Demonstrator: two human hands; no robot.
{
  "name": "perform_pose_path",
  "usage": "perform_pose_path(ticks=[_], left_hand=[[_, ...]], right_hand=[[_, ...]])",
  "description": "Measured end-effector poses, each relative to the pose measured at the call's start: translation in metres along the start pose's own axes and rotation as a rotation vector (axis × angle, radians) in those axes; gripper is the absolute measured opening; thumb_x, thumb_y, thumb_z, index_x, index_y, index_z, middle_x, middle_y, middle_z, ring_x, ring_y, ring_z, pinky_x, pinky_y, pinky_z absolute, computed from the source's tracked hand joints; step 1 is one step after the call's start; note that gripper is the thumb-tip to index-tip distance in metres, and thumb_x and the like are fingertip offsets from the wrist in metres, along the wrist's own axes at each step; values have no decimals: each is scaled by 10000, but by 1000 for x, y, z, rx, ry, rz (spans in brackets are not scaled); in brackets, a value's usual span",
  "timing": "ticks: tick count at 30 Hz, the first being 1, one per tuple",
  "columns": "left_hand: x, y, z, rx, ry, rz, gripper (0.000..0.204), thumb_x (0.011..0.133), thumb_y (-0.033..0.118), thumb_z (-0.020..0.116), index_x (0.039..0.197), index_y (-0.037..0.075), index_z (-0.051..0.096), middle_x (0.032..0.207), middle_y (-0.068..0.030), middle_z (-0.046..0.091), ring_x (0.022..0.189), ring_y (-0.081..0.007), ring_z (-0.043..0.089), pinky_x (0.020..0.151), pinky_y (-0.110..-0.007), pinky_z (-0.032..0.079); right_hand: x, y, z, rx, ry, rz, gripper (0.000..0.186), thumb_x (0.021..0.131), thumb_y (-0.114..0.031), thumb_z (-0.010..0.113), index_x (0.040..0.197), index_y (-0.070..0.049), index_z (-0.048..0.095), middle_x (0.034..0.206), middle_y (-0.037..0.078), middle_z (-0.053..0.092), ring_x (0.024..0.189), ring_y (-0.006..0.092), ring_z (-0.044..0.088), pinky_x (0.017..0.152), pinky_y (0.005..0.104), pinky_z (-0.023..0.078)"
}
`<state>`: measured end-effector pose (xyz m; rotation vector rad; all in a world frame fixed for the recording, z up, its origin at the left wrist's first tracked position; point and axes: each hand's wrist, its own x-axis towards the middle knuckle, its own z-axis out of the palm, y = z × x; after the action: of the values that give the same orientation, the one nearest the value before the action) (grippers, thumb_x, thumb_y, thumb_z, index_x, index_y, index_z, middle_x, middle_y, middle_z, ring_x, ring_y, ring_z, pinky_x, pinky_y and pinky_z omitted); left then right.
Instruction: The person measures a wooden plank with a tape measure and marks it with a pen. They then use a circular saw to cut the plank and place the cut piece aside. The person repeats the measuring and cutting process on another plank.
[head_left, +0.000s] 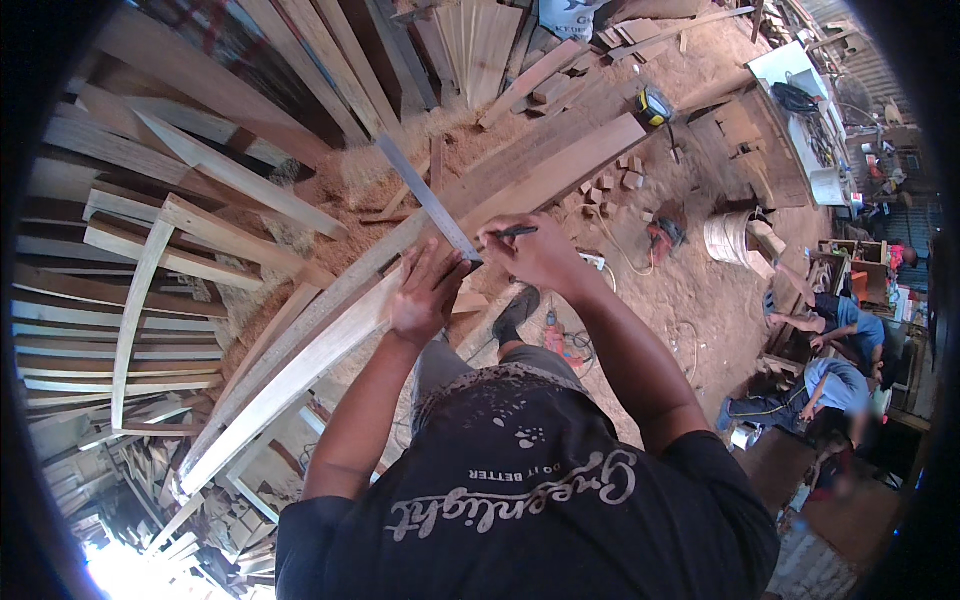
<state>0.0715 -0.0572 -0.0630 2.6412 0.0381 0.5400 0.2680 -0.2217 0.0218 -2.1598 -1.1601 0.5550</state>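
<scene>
A long wooden plank [570, 178] runs diagonally in front of me, and a metal try square [424, 194] lies across it. My left hand [428, 292] rests on the plank's near edge, its fingers pressing at the square's dark stock. Just to the right, my right hand [535, 258] pinches a black pen [517, 231] beside the blade's near end. The pen's tip is too small to make out. Part of the stock is hidden by my left fingers.
A yellow-and-black tape measure [653, 106] sits at the plank's far right end. Many boards [120, 340] are stacked at left. Small wood blocks [628, 172], a red power tool [664, 238], and a white bucket [727, 240] are on the floor. Co-workers [835, 385] sit at right.
</scene>
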Motion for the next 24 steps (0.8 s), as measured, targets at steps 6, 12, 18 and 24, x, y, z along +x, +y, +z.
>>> perform_pose_path(ticks=[6,12,18,24], left_hand=[[3,4,-2,1,4,-15,395,937,131,748,1325,201,758,1392,-56,715,1435,-385,568,1194,-617,385],[-3,-3,4,-19,4,15,418,925,127,753,1338,189,750,1421,-45,700,1461,-378,542,1224,-602,361],[-1,-1,5,21,-34,33,410,946,158,745,1355,178,738,1476,-43,672,1487,-374,514,1253,-598,328],[-6,-7,7,43,-26,60,418,954,154,749,1372,163,727,1494,-47,663,1482,-371,520,1266,-633,293]], right_hand=[[22,0,24,145,160,-48,234,1017,-266,720,1154,-89,788,1051,139,790,932,351,757,810,411,593],[-18,-12,6,-49,-36,-15,211,1003,-244,739,1150,-103,794,1065,144,789,958,367,754,844,420,598],[-82,8,34,134,118,8,255,1024,-286,700,1186,-113,795,1122,139,793,972,354,767,868,445,601],[-127,-4,76,242,-27,177,301,1042,-313,654,1242,-102,728,1168,199,765,1036,426,738,899,510,587]])
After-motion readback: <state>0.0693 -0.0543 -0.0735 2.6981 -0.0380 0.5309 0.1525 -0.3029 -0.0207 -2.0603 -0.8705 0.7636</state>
